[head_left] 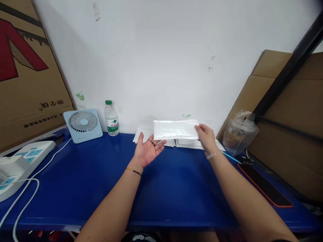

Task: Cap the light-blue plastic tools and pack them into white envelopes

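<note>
Nearest to me, both forearms reached out over the blue counter (176, 191), a thin gold bracelet (133, 171) on the left wrist and a pale beaded one (212, 155) on the right. My left hand (147, 151) was open, palm up and fingers spread, just under the left end of a flat white packet (175, 130); I could not tell whether the fingertips touched it. My right hand (207, 137) was closed on that packet's right end, pinching it and holding it level above the counter, close to the wall. Below it, more white packets (191, 144) lay flat on the counter against the wall. Further left stood a water bottle (111, 118) with a green cap, and beside it a small light-blue fan (83, 125), tilted back. A white power strip (22, 158) sat at the far left, its cable trailing over the counter. To the right, a cup in a clear bag (239, 132) leaned against cardboard (290, 117), and a dark phone (263, 184) in a red case lay flat near the edge.
</note>
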`<state>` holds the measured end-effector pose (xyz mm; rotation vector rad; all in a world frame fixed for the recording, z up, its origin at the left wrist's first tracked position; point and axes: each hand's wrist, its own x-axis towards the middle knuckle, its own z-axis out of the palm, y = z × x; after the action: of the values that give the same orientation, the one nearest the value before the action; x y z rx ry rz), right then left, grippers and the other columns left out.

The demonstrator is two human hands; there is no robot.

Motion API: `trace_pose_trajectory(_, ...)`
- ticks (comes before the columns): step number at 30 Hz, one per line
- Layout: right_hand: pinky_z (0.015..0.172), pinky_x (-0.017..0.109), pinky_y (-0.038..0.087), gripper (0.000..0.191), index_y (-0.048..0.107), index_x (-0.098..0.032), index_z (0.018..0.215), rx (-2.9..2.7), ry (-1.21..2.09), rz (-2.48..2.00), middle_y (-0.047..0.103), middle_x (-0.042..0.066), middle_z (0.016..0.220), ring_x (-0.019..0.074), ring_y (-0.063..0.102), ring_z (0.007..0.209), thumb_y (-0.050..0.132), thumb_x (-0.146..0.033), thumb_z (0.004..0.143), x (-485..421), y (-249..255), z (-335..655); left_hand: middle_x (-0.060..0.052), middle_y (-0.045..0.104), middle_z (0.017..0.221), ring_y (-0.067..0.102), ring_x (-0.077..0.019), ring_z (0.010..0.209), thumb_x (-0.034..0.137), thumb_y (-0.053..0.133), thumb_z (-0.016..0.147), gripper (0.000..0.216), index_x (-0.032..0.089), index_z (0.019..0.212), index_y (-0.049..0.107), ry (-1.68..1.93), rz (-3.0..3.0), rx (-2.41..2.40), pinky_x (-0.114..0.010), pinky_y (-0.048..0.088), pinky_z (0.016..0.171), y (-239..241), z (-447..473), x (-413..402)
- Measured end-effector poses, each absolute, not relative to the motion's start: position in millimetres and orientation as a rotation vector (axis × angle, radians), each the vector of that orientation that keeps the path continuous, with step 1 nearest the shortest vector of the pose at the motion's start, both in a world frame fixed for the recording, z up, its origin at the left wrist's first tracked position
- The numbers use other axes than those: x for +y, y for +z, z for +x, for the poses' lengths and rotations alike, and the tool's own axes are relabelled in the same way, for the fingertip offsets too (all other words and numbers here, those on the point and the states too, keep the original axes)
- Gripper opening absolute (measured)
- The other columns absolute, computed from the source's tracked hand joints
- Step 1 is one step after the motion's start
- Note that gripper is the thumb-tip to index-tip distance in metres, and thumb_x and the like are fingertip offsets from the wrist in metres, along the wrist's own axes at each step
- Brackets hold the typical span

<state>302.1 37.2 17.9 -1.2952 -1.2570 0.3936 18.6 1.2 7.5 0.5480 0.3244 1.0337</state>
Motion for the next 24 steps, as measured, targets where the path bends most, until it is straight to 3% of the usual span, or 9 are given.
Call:
trace_pose_trajectory(4, 0.049, 0.022, 0.044, 0.038, 0.057, -0.015, 0.095, -1.283, 0.166, -1.756, 0.053, 0.000, 0.067, 0.0115, 0.049, 0.055, 0.037, -0.046, 0.084, 65, 13, 362, -0.014, 0.053, 0.125, 0.057, -0.0270, 0.107, 0.067, 0.032, 0.082, 0.065, 0.020, 0.122, 0.051, 1.037, 0.599, 0.338, -0.036, 0.050, 0.079, 5, 22, 6)
trace_pose_trajectory(9, 0.067, 0.034, 0.044, 0.025, 0.063, -0.012, 0.075, -1.359, 0.028, -2.012, 0.062, 0.012, 0.071, 0.0218, 0.056, 0.071, 0.051, -0.034, 0.075, 78, 12, 410, -0.013, 0.056, 0.119, 0.059, -0.0246, 0.102, 0.060, 0.039, 0.083, 0.054, 0.017, 0.112, 0.055, 1.102, 0.455, 0.396, -0.031, 0.051, 0.072, -9, 23, 19)
trace_pose_trajectory(12, 0.080, 0.041, 0.040, 0.023, 0.065, -0.011, 0.073, -1.382, -0.037, -2.131, 0.064, 0.019, 0.085, 0.0288, 0.055, 0.089, 0.052, -0.031, 0.074, 81, 11, 414, -0.013, 0.059, 0.107, 0.063, -0.0221, 0.093, 0.052, 0.038, 0.086, 0.043, 0.016, 0.104, 0.054, 1.177, 0.312, 0.525, -0.028, 0.051, 0.063, -19, 23, 27)
trace_pose_trajectory(16, 0.091, 0.052, 0.031, 0.035, 0.064, -0.010, 0.099, -1.439, -0.288, -2.120, 0.053, 0.024, 0.118, 0.0357, 0.041, 0.115, 0.045, -0.034, 0.081, 80, 12, 381, -0.011, 0.058, 0.099, 0.064, -0.0214, 0.087, 0.042, 0.039, 0.087, 0.032, 0.017, 0.104, 0.047, 1.255, 0.159, 0.706, -0.026, 0.050, 0.058, -28, 25, 32)
trace_pose_trajectory(19, 0.097, 0.046, 0.031, 0.043, 0.057, -0.015, 0.118, -1.929, -0.307, -1.759, 0.053, 0.018, 0.124, 0.0302, 0.042, 0.118, 0.042, -0.038, 0.085, 79, 5, 327, -0.012, 0.055, 0.103, 0.063, -0.0217, 0.091, 0.039, 0.041, 0.086, 0.036, 0.018, 0.115, 0.041, 1.286, 0.134, 0.782, -0.028, 0.051, 0.062, -32, 27, 34)
trace_pose_trajectory(22, 0.105, 0.044, 0.025, 0.073, 0.040, -0.014, 0.135, -2.520, -0.180, -1.373, 0.041, 0.014, 0.139, 0.0308, 0.034, 0.127, 0.060, -0.039, 0.070, 81, -13, 269, -0.014, 0.052, 0.113, 0.060, -0.0225, 0.101, 0.037, 0.044, 0.084, 0.045, 0.018, 0.124, 0.036, 1.282, 0.156, 0.816, -0.030, 0.052, 0.069, -36, 28, 34)
trace_pose_trajectory(24, 0.107, 0.043, 0.022, 0.075, 0.038, -0.010, 0.136, -2.623, -0.207, -1.342, 0.038, 0.016, 0.141, 0.0308, 0.031, 0.130, 0.061, -0.027, 0.067, 82, -24, 243, -0.014, 0.050, 0.118, 0.058, -0.0225, 0.105, 0.035, 0.045, 0.084, 0.048, 0.019, 0.127, 0.033, 1.276, 0.172, 0.836, -0.030, 0.051, 0.071, -39, 28, 35)
